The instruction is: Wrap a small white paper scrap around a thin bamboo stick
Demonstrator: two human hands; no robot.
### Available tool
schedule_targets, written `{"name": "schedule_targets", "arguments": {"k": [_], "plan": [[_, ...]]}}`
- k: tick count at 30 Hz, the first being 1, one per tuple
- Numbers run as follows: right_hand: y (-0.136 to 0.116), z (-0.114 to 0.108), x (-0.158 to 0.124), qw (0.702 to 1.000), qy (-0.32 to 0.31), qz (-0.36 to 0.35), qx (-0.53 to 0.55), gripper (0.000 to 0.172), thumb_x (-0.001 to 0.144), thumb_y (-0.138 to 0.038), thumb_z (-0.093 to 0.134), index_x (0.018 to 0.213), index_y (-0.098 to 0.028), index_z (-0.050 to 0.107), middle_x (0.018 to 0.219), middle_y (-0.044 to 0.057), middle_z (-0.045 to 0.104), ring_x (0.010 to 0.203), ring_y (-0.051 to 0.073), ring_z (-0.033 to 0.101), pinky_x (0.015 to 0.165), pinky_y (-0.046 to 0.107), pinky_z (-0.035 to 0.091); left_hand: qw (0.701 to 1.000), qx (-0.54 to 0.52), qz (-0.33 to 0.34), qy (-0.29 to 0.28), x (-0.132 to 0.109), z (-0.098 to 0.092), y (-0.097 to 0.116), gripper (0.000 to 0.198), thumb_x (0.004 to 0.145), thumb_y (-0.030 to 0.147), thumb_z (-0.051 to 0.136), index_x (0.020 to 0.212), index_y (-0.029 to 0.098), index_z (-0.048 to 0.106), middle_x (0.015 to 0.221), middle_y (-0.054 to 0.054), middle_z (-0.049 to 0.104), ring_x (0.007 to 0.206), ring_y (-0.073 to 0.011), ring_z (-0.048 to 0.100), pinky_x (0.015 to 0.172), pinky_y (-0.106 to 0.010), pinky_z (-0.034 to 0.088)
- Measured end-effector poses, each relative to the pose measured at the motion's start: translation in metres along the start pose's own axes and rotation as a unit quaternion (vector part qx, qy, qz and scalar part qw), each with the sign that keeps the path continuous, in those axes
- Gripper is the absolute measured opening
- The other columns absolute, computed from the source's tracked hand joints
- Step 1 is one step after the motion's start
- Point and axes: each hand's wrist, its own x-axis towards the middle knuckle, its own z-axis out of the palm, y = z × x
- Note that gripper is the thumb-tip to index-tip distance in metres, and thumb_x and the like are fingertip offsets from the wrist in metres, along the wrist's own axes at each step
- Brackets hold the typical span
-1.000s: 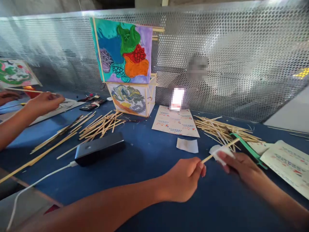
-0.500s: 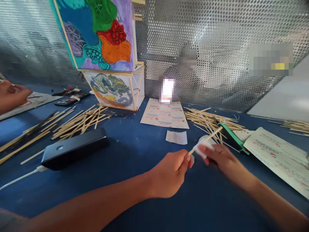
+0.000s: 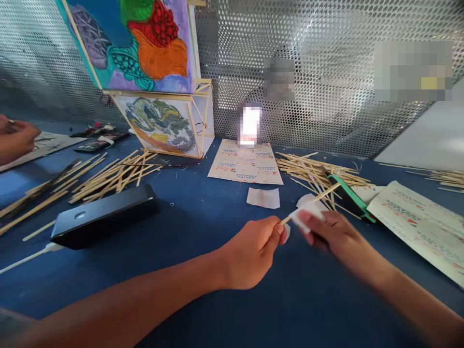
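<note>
My left hand [image 3: 250, 253] is closed around the near end of a thin wooden stick [image 3: 328, 192], which slants up to the right. A small white-backed piece of sandpaper [image 3: 302, 220] is pinched in my right hand [image 3: 339, 234] and folded against the stick's middle; motion blurs it and the fingertips. Another pale bit [image 3: 287, 233] shows beside my left fingertips, and I cannot tell whether it is the same sort of paper. Just beyond the hands, a small cut piece of sandpaper [image 3: 263, 197] lies face down on the blue table [image 3: 203, 212].
Wooden sticks lie in piles at left [image 3: 116, 176] and right [image 3: 304, 169]. Printed sandpaper sheets [image 3: 246, 166] lie behind and at right. A black power bank [image 3: 105, 212] with a white cable, a painted stick-framed lantern [image 3: 159, 125], a green-edged case [image 3: 350, 198] and another person's hand [image 3: 18, 137] surround the workspace.
The view has tilted down slightly, so the scene sits higher. Both hands keep their grips; my right hand with the sandpaper remains at the stick's middle, still blurred.
</note>
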Motion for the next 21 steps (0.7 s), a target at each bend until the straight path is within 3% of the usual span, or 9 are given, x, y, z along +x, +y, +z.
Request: {"name": "schedule_targets", "arguments": {"k": [2,5,6,9,10,13,18,21], "plan": [[-0.0004,-0.0002,0.0004,1.000,-0.025,0.009,-0.007,0.065,0.089,-0.075,0.068,0.058,-0.018,0.061,0.053,0.000,0.045,0.050,0.011,0.036,0.049,0.027,0.027,1.000,-0.002,0.007,0.001,0.0004,-0.0003,0.0006,0.041,0.109,0.052,0.029,0.085,0.022,0.043,0.063,0.007,0.038,0.053,-0.0083,0.034,0.054,-0.025,0.030],[-0.0002,0.0011,0.0012,0.996,0.075,-0.009,0.044,0.064,0.084,-0.074,0.074,0.058,-0.019,0.057,0.056,-0.001,0.045,0.052,0.010,0.034,0.050,0.025,0.028,1.000,-0.018,0.008,0.002,0.0013,-0.0002,0.0004,0.044,0.109,0.054,0.027,0.083,0.022,0.042,0.062,0.008,0.034,0.051,-0.0076,0.032,0.053,-0.025,0.029],[0.0001,0.0021,0.0010,0.996,0.074,-0.004,0.047,0.064,0.084,-0.075,0.073,0.058,-0.019,0.057,0.056,-0.002,0.044,0.053,0.010,0.034,0.050,0.025,0.028,1.000,-0.017,0.007,0.000,0.0016,0.0002,0.0001,0.044,0.109,0.054,0.027,0.084,0.022,0.042,0.062,0.008,0.035,0.051,-0.0075,0.032,0.053,-0.025,0.029],[0.0006,0.0056,-0.0002,0.999,-0.016,0.027,0.012,0.066,0.088,-0.078,0.067,0.061,-0.018,0.060,0.057,0.000,0.046,0.054,0.012,0.037,0.050,0.026,0.029,1.000,0.002,0.007,0.006,0.0015,0.0019,-0.0005,0.040,0.109,0.052,0.030,0.086,0.022,0.044,0.065,0.007,0.040,0.053,-0.0076,0.036,0.053,-0.024,0.030],[0.0004,0.0061,-0.0005,0.999,-0.018,0.026,0.009,0.066,0.088,-0.078,0.067,0.061,-0.018,0.060,0.058,0.000,0.047,0.054,0.012,0.037,0.050,0.026,0.028,1.000,0.003,0.004,0.013,0.0012,0.0023,-0.0005,0.040,0.109,0.052,0.030,0.087,0.022,0.044,0.064,0.007,0.041,0.052,-0.0077,0.036,0.053,-0.025,0.030],[-0.0011,0.0045,-0.0009,0.998,0.057,-0.004,0.034,0.064,0.087,-0.075,0.070,0.059,-0.019,0.056,0.058,0.000,0.045,0.053,0.011,0.035,0.050,0.026,0.027,0.999,-0.007,-0.010,0.032,-0.0004,0.0028,0.0003,0.041,0.109,0.052,0.028,0.087,0.022,0.044,0.062,0.008,0.038,0.050,-0.0078,0.034,0.052,-0.025,0.028],[-0.0027,0.0020,-0.0004,0.999,-0.027,0.009,-0.044,0.067,0.093,-0.077,0.060,0.060,-0.019,0.060,0.055,0.000,0.044,0.052,0.012,0.036,0.051,0.028,0.027,1.000,0.024,0.015,0.012,-0.0015,0.0022,0.0012,0.036,0.110,0.047,0.030,0.089,0.022,0.045,0.067,0.006,0.043,0.054,-0.0082,0.038,0.056,-0.026,0.031],[-0.0028,0.0040,0.0006,0.998,0.047,-0.008,-0.042,0.067,0.091,-0.077,0.062,0.058,-0.019,0.060,0.052,-0.001,0.043,0.052,0.012,0.038,0.052,0.028,0.028,1.000,-0.005,-0.001,0.013,-0.0002,0.0027,0.0011,0.040,0.109,0.051,0.027,0.086,0.022,0.042,0.066,0.007,0.040,0.053,-0.0079,0.037,0.056,-0.026,0.031]]}}
